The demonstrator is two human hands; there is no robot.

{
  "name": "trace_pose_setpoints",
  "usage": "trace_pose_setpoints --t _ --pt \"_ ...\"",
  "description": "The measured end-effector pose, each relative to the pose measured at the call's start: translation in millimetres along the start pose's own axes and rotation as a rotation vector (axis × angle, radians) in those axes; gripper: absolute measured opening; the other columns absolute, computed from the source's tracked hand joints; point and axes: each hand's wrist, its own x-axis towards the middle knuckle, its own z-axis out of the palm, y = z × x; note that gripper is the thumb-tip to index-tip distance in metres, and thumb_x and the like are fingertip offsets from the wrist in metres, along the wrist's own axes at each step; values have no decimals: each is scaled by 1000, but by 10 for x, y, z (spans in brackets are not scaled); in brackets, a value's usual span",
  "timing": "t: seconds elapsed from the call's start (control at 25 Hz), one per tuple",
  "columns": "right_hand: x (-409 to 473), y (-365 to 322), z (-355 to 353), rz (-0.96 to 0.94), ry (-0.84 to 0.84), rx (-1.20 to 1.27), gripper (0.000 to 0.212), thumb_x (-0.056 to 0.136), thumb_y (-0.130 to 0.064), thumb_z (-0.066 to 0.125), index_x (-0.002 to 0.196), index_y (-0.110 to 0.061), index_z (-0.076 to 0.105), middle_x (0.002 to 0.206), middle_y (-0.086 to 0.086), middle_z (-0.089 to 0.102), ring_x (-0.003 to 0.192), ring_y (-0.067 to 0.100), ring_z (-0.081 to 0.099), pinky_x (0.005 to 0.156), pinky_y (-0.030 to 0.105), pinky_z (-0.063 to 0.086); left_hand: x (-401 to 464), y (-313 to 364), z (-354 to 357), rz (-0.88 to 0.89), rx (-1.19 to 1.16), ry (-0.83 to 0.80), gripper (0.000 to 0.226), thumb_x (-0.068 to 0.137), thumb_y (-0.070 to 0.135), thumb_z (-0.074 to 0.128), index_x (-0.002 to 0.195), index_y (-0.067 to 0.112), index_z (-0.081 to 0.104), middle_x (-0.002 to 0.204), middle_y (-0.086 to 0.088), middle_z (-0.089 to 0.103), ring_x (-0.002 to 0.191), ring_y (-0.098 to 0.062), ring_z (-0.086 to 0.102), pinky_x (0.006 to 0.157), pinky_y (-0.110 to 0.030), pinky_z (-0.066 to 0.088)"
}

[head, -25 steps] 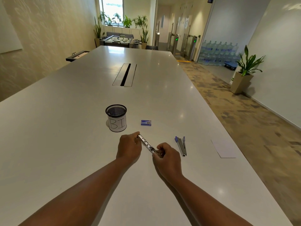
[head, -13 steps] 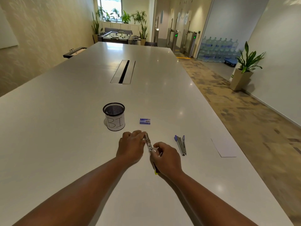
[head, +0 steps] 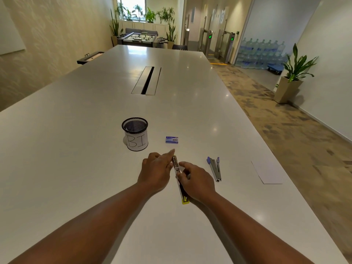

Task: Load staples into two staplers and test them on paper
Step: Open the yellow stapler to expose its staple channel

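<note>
A yellow-tipped stapler (head: 180, 184) lies opened out on the white table (head: 76, 149), pointing away from me. My right hand (head: 196, 181) grips its middle. My left hand (head: 157, 169) rests against the metal front end, forefinger stretched forward; whether it grips is unclear. A second stapler (head: 214, 168), blue and metal, lies open to the right, untouched. A small blue staple box (head: 171, 140) sits just beyond my hands. A white sheet of paper (head: 267, 173) lies near the table's right edge.
A black mesh cup (head: 135, 133) with a white label stands to the left of the staple box. A cable slot (head: 146, 80) runs down the table's middle. The table's right edge drops to a carpeted floor with a potted plant (head: 291, 80).
The stapler has turned from a diagonal to lying lengthwise away from me, and its yellow rear end has come into sight. My left forefinger has stretched out along the front.
</note>
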Motion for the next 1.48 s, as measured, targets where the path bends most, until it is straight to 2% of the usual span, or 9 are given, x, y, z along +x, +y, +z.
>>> trace_pose_setpoints --t 0.08,0.2,0.36,0.44,0.56,0.72,1.0,1.2,1.48 --pt "72 -18 -76 -5 -127 -17 49 95 -43 54 143 -43 45 89 -14 68 87 13 64 72 34 53 9 -9 -7 -35 -31 -10 52 102 36 48 151 39 32 130 3 62 126 -21 43 99 -40 36" --pt "235 -39 -207 1 -320 1 63 96 -39 60 152 -45 32 94 -13 63 91 14 63 77 36 52 23 0 -8 -74 -66 -13 41 101 36 51 140 42 42 127 -2 61 126 -24 46 97 -39 37" --pt "393 -51 -295 2 -464 63 72 94 -31 69 154 -40 31 97 -6 61 96 18 62 92 42 54 25 9 -2 -125 -91 -14 38 100 38 55 137 42 47 128 -1 61 126 -25 46 97 -37 39" --pt "445 -55 -323 3 -507 90 74 92 -28 72 153 -39 32 94 -3 63 94 19 63 92 41 54 16 23 -9 -94 -77 10 37 99 36 56 136 39 50 128 2 64 125 -23 46 97 -40 39" --pt "498 -66 -348 6 -534 76 73 90 -28 75 150 -38 35 88 -3 61 88 17 60 84 34 51 27 47 -21 -66 -20 28 38 100 36 57 138 36 52 140 10 60 129 -22 43 100 -42 35" --pt "500 -89 -344 33 -549 75 53 90 -27 75 133 -36 45 85 -6 60 83 15 59 71 27 47 32 29 -17 -73 25 -5 43 100 37 54 143 36 50 153 11 48 136 -23 37 106 -46 32" --pt "496 -81 -349 -3 -532 70 75 90 -26 76 151 -38 34 86 -6 59 83 12 57 75 27 45 34 20 -16 -77 37 -17 44 101 39 53 144 37 49 154 11 47 137 -23 36 107 -45 32" --pt "506 -81 -353 10 -535 71 68 89 -27 77 145 -37 40 86 -5 60 81 11 57 72 26 45 42 11 -26 -87 26 -31 44 100 39 53 144 38 49 154 12 47 137 -22 36 107 -45 32" --pt "418 -39 -321 3 -476 137 39 90 -21 75 118 -36 51 87 9 68 83 27 67 85 46 56 10 25 -33 -78 58 -16 42 101 38 48 143 39 50 153 13 47 136 -21 38 106 -44 34"
